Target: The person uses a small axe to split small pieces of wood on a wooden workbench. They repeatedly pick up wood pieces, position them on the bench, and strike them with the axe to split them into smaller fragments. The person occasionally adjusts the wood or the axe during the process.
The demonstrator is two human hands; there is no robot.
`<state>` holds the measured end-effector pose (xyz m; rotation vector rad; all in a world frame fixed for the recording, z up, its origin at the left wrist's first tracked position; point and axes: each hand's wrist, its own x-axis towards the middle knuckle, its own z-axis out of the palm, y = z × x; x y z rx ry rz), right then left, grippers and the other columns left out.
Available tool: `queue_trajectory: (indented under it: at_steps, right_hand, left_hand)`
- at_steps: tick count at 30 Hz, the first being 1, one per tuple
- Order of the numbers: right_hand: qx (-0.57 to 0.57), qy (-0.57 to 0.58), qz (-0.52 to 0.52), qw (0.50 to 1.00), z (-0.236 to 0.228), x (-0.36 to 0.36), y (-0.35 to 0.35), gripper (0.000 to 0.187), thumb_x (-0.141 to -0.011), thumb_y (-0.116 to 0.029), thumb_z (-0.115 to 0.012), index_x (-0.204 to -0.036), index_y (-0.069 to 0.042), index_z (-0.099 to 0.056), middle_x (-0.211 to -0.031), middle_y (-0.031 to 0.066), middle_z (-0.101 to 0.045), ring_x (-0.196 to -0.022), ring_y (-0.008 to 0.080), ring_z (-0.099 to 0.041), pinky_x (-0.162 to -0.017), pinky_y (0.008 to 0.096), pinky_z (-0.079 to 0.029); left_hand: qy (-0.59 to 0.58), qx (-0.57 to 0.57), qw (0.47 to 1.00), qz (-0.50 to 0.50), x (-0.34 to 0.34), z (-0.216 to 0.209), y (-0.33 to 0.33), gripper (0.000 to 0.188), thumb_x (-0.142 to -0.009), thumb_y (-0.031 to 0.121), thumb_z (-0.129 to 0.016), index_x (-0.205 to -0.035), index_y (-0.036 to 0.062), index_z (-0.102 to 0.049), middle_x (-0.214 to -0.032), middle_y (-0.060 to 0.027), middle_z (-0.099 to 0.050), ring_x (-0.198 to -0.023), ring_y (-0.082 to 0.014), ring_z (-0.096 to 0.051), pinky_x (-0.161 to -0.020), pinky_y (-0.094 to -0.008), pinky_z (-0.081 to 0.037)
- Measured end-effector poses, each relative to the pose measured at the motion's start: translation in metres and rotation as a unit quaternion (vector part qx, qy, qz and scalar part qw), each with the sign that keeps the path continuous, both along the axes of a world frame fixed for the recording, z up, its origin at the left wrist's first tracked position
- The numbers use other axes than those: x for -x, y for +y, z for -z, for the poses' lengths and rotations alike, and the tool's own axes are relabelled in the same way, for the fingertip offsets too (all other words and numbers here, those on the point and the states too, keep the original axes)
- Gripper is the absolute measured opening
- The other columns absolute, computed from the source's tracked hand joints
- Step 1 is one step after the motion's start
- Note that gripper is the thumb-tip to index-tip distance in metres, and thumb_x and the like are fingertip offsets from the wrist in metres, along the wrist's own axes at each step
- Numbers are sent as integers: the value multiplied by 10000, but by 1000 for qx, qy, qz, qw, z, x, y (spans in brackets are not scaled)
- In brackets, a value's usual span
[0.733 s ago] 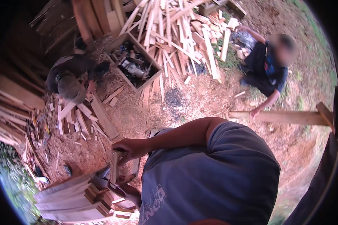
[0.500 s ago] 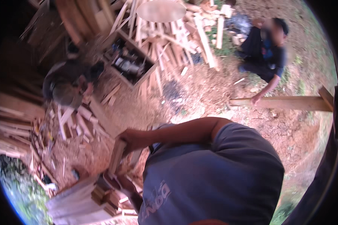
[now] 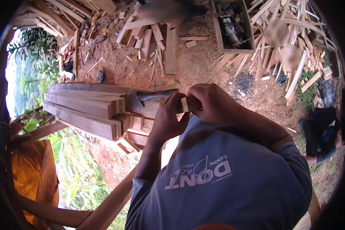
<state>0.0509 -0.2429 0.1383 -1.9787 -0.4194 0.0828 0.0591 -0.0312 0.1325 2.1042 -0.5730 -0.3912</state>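
Observation:
A short wooden block (image 3: 185, 104) is held between my two hands in front of my chest, its pale end facing left. My right hand (image 3: 210, 100) wraps round one end, partly hiding it. My left hand (image 3: 168, 118) has its fingers and thumb closed on the other end. Just beyond my left hand, a hatchet (image 3: 137, 101) lies on a wooden beam, its dark blade to the left and its handle (image 3: 161, 93) running toward my fingers. Whether the handle touches them I cannot tell.
Several thick planks (image 3: 82, 109) are stacked at the left. A wooden box (image 3: 238, 50) with dark tools stands ahead, near scrap wood (image 3: 143, 40) and a slat pile (image 3: 295, 38). One person (image 3: 322, 132) crouches at the right, another (image 3: 165, 11) works at the top. An orange tarp (image 3: 36, 176) hangs lower left.
My view has swung left, bringing the plank stack and hatchet into clear sight. Both hands still hold the wooden block, now nearer my chest.

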Motion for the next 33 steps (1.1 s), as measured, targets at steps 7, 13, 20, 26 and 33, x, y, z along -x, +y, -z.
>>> queue_trajectory:
  at_steps: [7, 13, 20, 26, 33]
  right_hand:
    - [99, -36, -85, 991, -11, -11, 31, 239, -752, -108, -794, -883, -23, -613, -807, 169, -676, -765, 388, -720, -689, 480, -571]
    - [94, -109, -77, 987, 10, -5, 68, 227, -760, -185, -743, -885, -39, -623, -786, 148, -676, -715, 366, -720, -646, 470, -582]
    - [105, -107, -97, 984, 0, -11, 81, 250, -743, -195, -741, -902, -30, -640, -809, 146, -703, -728, 338, -740, -654, 452, -602]
    - [126, -89, -111, 982, 3, -14, 76, 249, -746, -190, -744, -901, -25, -641, -785, 141, -696, -714, 328, -736, -643, 448, -597]
    - [105, -149, -67, 981, 1, -22, 70, 235, -747, -181, -753, -883, -41, -622, -751, 124, -660, -688, 324, -715, -623, 447, -578]
  left_hand:
    - [-213, 14, 967, -143, 19, 26, 20, 289, -710, 24, -805, -866, 21, -562, -755, -146, -571, -658, -373, -629, -590, -443, -484]
    - [-319, 13, 933, -166, 21, 35, 44, 297, -726, 157, -835, -839, 26, -594, -724, -117, -593, -626, -321, -645, -565, -405, -487]
    - [-355, 12, 916, -184, 20, 36, 54, 251, -743, 133, -815, -802, 20, -598, -686, -120, -609, -575, -308, -643, -537, -391, -492]
    - [-395, 23, 902, -174, 9, 35, 50, 202, -835, 4, -760, -776, 62, -575, -676, -79, -572, -527, -262, -585, -495, -370, -431]
    - [-372, 18, 907, -195, 0, 28, 38, 202, -845, -12, -750, -773, 60, -576, -672, -88, -575, -547, -271, -603, -517, -380, -446]
